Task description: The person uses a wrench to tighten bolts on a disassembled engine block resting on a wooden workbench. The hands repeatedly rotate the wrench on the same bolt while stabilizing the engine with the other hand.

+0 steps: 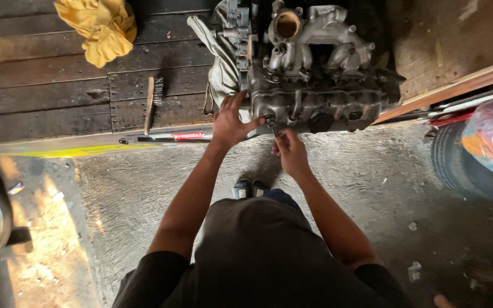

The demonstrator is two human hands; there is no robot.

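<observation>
A grimy engine block (320, 74) is set at the front edge of a dark wooden platform (41, 91), overhanging the concrete floor (144, 188). The left hand (230, 122) is laid against the block's lower left corner, fingers spread, thumb beside a round port. The right hand (291, 153) is held just below that edge, its grip pinched on a small dark tool (275, 132). A wire brush (152, 102) and yellow cloth (99, 25) lie well apart. A tyre (457, 165) bounds the right side.

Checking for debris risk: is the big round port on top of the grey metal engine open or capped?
Open. The round port on the grey metal engine shows a bare, hollow bore with no cap or plug over it.
</observation>
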